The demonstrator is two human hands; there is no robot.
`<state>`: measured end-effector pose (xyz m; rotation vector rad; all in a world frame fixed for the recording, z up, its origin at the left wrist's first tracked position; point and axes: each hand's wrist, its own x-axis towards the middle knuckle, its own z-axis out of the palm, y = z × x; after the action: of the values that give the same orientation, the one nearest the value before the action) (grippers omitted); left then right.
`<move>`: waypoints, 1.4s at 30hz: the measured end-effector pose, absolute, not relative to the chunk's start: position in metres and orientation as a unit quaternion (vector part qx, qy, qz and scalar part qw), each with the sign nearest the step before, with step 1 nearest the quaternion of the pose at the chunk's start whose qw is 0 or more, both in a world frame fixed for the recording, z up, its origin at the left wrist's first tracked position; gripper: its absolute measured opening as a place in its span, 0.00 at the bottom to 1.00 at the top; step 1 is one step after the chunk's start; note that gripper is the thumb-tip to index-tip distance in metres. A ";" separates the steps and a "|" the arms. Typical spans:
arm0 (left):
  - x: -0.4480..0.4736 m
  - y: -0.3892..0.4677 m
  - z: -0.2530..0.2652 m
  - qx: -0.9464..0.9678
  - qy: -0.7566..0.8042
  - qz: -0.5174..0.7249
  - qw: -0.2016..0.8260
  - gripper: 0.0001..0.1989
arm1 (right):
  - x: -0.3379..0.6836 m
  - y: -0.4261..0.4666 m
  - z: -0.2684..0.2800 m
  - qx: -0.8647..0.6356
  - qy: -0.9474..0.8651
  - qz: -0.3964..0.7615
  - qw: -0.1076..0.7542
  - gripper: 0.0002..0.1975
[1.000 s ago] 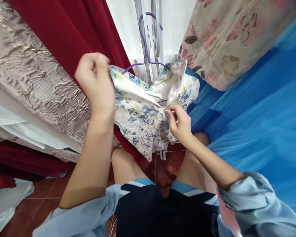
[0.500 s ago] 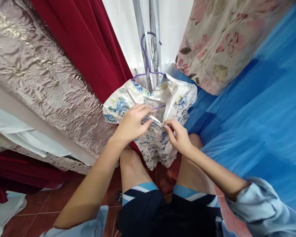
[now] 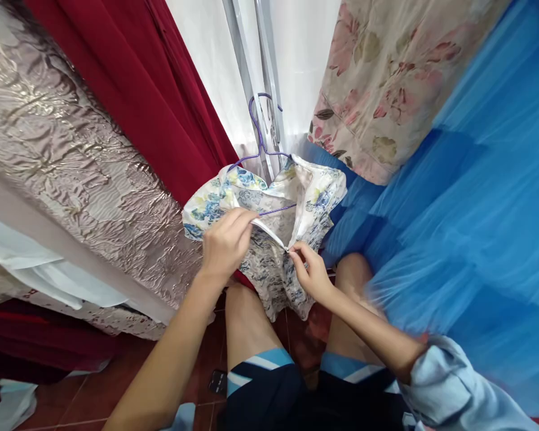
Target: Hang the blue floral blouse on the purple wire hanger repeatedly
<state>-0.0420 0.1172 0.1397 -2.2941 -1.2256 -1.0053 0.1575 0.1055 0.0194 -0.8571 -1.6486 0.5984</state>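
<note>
Cloth, blue and sheer (image 3: 453,209), covers most of the right side. Textured pale pink cloth (image 3: 63,143) covers the left; red cloth (image 3: 148,90) hangs beside it, toward the middle. Flowered beige cloth (image 3: 372,102) hangs at far right, in front of the blue. Red tiled floor (image 3: 81,401) shows at near left.

Blouse (image 3: 269,272), white with blue and yellow flowers: centre of scene, on a purple hanger (image 3: 259,134), above and between the person's knees. Front open in a V. Hanger hook is at grey metal bars (image 3: 240,54), far centre.

Left hand (image 3: 224,242): fingers pressed together on the left edge of the opening. Right hand (image 3: 309,269): thumb and fingertips pinching the blouse at the bottom of the V.

Phone (image 3: 217,381), dark, on floor beside the left leg.
</note>
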 end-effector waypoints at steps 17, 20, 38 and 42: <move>-0.145 0.154 0.126 -0.670 -0.611 -0.385 0.172 0.13 | 0.140 0.100 0.056 -0.332 -0.762 0.249 0.496 0.07; -0.139 0.154 0.106 -0.671 -0.623 -0.396 0.072 0.13 | 0.145 0.103 0.038 -0.359 -0.742 0.275 0.495 0.07; 0.042 0.092 0.090 -0.759 -0.418 -0.396 -0.303 0.14 | 0.205 0.086 0.022 -0.286 -0.714 0.517 0.377 0.23; 0.057 0.093 0.085 -0.593 -0.425 -0.470 -0.496 0.11 | 0.217 0.086 0.054 -0.264 -0.664 0.623 0.319 0.21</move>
<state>0.0573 0.0930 0.0849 -2.8567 -2.0466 -2.2639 0.2172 0.0864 0.0542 -0.6937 -1.7473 1.6376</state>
